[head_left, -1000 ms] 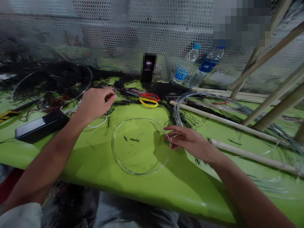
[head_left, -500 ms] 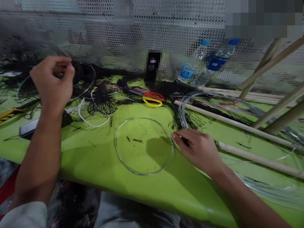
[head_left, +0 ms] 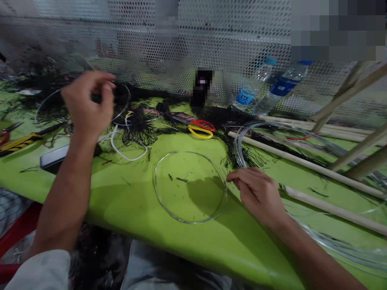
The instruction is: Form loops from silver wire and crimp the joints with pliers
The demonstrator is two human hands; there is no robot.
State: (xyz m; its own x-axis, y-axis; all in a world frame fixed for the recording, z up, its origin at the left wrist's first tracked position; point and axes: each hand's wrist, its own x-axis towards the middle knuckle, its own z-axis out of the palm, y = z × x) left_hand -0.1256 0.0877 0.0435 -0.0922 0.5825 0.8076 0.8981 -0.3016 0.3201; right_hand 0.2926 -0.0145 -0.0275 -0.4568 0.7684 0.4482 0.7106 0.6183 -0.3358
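My left hand (head_left: 89, 104) is raised over the left side of the green table (head_left: 127, 209), thumb and fingers pinched together and slightly blurred. Whatever it may hold is too fine to make out. Low over the table, my right hand (head_left: 260, 193) has its fingertips pressed together beside the right edge of a thin clear loop (head_left: 155, 185), which looks like plastic line or wire. Whether those fingertips grip anything, I cannot tell. Dark thread scraps (head_left: 182, 179) lie inside the loop. Behind it rest scissors (head_left: 201, 132) with one red and one yellow handle.
Black netting (head_left: 140, 129) is strewn along the back. Two water bottles (head_left: 281, 86) lean against the perforated metal panel (head_left: 136, 40). Wooden poles (head_left: 305, 161) and a coil of clear line (head_left: 240, 147) occupy the right. A yellow-black tool (head_left: 22, 143) lies left.
My left hand has shifted a little to the right, still pinched. The view has turned slightly left, so the table items appear further right. My right hand stays beside the loop.
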